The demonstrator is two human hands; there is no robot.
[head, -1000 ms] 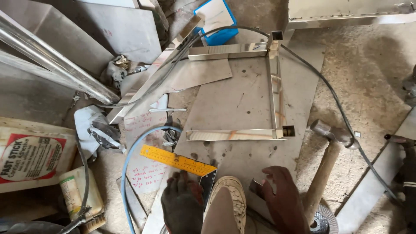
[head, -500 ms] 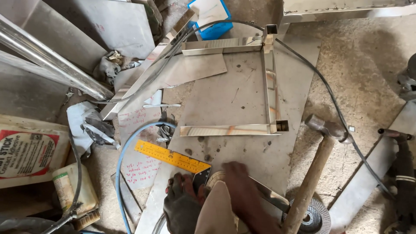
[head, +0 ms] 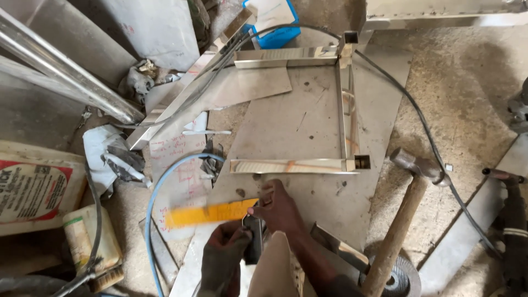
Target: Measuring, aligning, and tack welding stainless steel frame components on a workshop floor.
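My right hand pinches the near end of a yellow ruler blade, which is blurred and lies across the floor to the left. My left hand, in a dark glove, grips a dark handle-like block right under that end of the ruler. Whether block and ruler are one tool I cannot tell. Just beyond my hands a shiny steel tube frame, three-sided, lies on a grey metal sheet; its near bar is a hand's width from my right fingers.
A wooden-handled hammer lies to the right, by a grinding disc and a power tool. A black cable curves round the frame; a blue hose loops at left. Round steel pipe, a cardboard box and a blue tray are further off.
My right hand came from the right, crossed over my knee and took hold of the yellow ruler's end. The ruler has swung from slanted to nearly level. My view has moved closer.
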